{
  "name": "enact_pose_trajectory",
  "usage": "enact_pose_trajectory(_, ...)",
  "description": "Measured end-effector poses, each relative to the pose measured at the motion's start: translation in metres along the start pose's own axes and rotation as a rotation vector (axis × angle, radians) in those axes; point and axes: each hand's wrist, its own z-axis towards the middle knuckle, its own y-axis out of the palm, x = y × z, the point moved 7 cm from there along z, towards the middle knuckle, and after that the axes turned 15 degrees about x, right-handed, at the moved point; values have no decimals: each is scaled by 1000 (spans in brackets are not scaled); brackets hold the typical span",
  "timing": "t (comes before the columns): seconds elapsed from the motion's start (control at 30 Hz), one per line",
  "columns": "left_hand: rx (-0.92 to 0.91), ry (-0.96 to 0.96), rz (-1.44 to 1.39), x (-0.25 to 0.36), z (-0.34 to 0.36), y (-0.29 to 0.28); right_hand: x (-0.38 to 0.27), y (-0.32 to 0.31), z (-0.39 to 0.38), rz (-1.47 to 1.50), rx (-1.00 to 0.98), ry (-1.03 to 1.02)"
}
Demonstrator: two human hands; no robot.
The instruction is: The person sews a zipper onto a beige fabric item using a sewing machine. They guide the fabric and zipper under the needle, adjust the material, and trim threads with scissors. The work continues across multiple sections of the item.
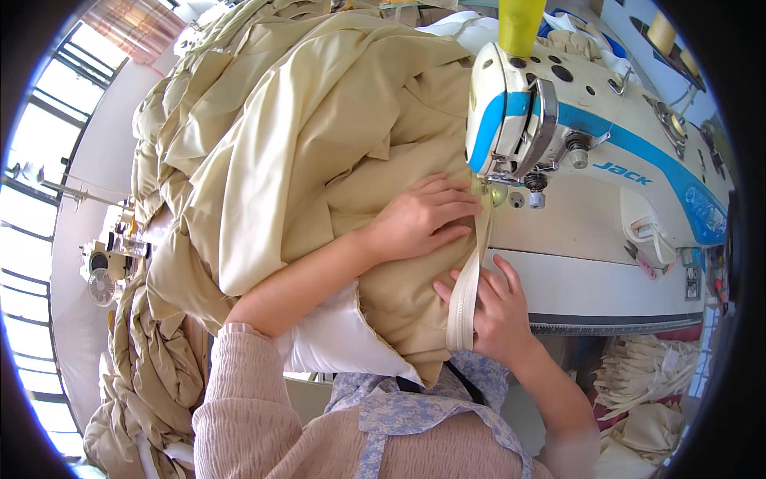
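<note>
A beige fabric piece (415,295) lies under the head of a white and blue sewing machine (590,104). My left hand (423,217) rests palm down on it, fingers stretched toward the needle area and slightly bent. A pale zipper tape (464,307) runs down from the presser foot along the fabric's right edge and loops near my waist. My right hand (501,315) holds this tape loosely among its fingers, just below the machine bed. The needle itself is hidden behind the machine head.
A large heap of beige fabric (279,104) covers the table to the left and far side. White cloth (335,331) shows beneath the near fabric. A yellow cone (520,28) stands above the machine. Bundled pale strips (646,371) lie below right.
</note>
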Motion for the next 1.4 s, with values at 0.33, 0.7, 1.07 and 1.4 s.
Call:
enact_pose_trajectory(0.33,-761,-722,952,-42,-99,-120,-93,4,-62,318,-133,-313)
enact_pose_trajectory(0.7,2,100,931,0,19,-138,-92,35,-76,303,-86,163)
enact_pose_trajectory(1.07,-160,12,437,76,-49,-64,-82,40,-99,495,-451,695)
enact_pose_trajectory(1.4,-97,-10,293,72,-36,17,-80,-21,-81,369,-115,158)
